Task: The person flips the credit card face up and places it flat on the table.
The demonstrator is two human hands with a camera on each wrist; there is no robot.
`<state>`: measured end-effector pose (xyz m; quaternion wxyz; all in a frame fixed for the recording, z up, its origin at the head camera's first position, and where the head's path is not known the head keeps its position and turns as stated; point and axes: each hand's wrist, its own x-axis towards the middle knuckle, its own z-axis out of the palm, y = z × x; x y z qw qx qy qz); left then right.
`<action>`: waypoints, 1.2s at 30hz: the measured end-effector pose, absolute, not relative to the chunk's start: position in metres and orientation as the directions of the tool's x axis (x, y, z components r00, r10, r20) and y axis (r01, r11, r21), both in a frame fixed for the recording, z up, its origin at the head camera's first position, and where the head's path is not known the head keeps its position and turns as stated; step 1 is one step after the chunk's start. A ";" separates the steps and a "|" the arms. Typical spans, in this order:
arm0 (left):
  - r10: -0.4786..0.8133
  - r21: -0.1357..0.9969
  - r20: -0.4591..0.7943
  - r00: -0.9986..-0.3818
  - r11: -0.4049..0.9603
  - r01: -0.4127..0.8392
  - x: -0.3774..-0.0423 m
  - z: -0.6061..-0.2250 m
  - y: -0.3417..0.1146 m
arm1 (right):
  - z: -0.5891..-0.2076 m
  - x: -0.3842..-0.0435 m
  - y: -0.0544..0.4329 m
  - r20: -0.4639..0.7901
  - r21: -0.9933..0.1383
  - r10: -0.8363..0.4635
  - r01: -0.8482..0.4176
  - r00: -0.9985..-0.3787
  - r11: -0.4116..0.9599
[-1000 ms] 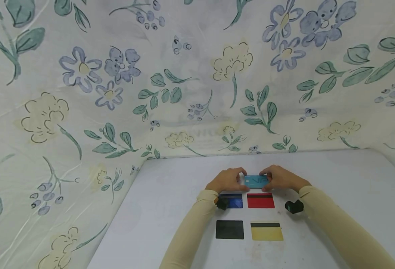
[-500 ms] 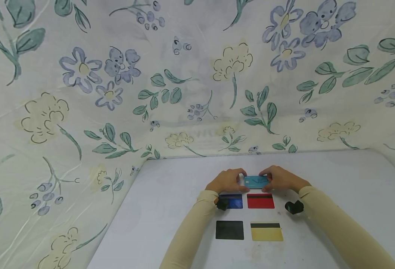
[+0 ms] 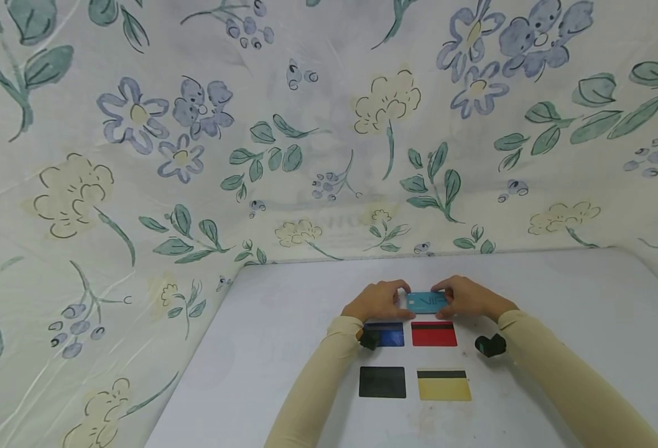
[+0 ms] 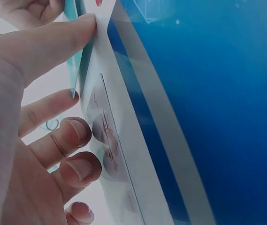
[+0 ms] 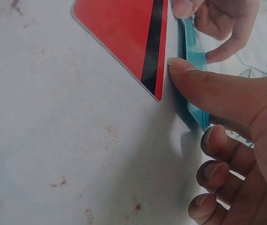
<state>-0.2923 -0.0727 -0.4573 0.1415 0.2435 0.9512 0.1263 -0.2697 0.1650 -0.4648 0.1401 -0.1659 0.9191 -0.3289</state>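
A teal card (image 3: 425, 303) with a chip and large lettering is held between both hands at the far side of the white table. My left hand (image 3: 376, 300) pinches its left end, thumb on the near edge and index finger at the far one. The right end is pinched the same way by my right hand (image 3: 471, 295). Seen from the right wrist, the teal card (image 5: 196, 56) stands tilted, its edge close over the table. Just nearer lie a blue card (image 3: 392, 335), partly hidden by the left wrist camera, and a red card (image 3: 434, 334) with a dark stripe.
Closer to the person, a black card (image 3: 382, 382) lies beside a yellow card (image 3: 444, 387) with a dark stripe. The white table (image 3: 284, 323) has small brownish marks. A floral cloth wall (image 3: 329, 155) rises along its back and sides.
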 end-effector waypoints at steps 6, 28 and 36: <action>0.510 0.311 -0.199 -0.837 0.842 0.440 -0.292 -0.456 -0.073 | -0.464 -0.269 0.165 -0.155 -0.655 -0.391 -0.202 -0.907 0.728; 0.536 0.310 -0.158 -0.829 0.824 0.474 -0.292 -0.451 -0.073 | -0.460 -0.269 0.165 -0.114 -0.642 -0.410 -0.248 -0.905 0.725; 0.563 0.373 -0.095 -0.821 0.785 0.495 -0.290 -0.440 -0.080 | -0.450 -0.265 0.167 -0.004 -0.650 -0.426 -0.321 -0.905 0.689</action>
